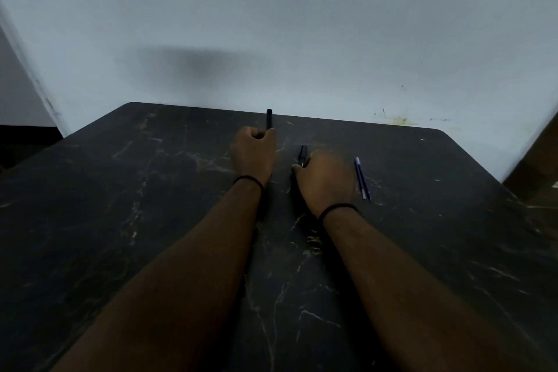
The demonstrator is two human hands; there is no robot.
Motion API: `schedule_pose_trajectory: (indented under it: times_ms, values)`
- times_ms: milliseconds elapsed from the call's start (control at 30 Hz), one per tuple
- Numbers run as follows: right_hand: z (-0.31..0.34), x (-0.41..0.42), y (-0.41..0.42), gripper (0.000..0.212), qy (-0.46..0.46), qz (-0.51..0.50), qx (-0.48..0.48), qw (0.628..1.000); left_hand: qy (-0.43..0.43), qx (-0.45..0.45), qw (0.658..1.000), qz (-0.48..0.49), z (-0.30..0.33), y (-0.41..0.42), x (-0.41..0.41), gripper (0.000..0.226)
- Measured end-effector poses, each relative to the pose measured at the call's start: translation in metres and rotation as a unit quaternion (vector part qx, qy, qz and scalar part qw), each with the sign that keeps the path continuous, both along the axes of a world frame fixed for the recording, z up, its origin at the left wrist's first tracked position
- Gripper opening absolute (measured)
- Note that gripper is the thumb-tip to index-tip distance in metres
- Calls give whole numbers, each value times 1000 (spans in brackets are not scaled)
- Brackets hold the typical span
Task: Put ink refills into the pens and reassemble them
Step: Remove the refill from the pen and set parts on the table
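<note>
Left hand (253,151) is curled into a fist around a black pen barrel (269,118), which sticks up past the knuckles toward the far edge of the dark marbled tabletop (120,220). Right hand (324,180), just beside the left, has its fingers bent down onto a second black pen part (303,153) lying on the tabletop; its near end sits under the fingertips, though whether they pinch it or only touch it cannot be told. A blue refill (362,177) lies flat, near the right hand on its outer side.
</note>
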State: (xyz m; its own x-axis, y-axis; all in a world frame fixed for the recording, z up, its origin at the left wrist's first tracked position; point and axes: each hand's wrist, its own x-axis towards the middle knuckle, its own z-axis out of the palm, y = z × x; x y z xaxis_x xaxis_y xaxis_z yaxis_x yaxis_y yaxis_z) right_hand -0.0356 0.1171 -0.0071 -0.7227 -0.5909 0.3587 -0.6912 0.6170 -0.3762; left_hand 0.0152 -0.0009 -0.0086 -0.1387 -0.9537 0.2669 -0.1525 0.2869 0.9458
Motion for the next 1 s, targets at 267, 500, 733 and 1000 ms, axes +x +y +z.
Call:
schedule_pose_trajectory:
  times_ms: [267,500,733,1000]
  values:
    - [2,-3,3,38,-60,13,-95,994,41,-3,998,-48,0,2,-1,21]
    - [8,-6,8,36,-135,78,-402,902,138,106,902,-395,5,13,6,11]
    - [9,-4,10,31,-159,86,-495,850,154,135,857,-473,11,17,10,15]
    - [11,-9,18,28,-254,90,-543,796,197,170,862,-436,7,1,12,25]
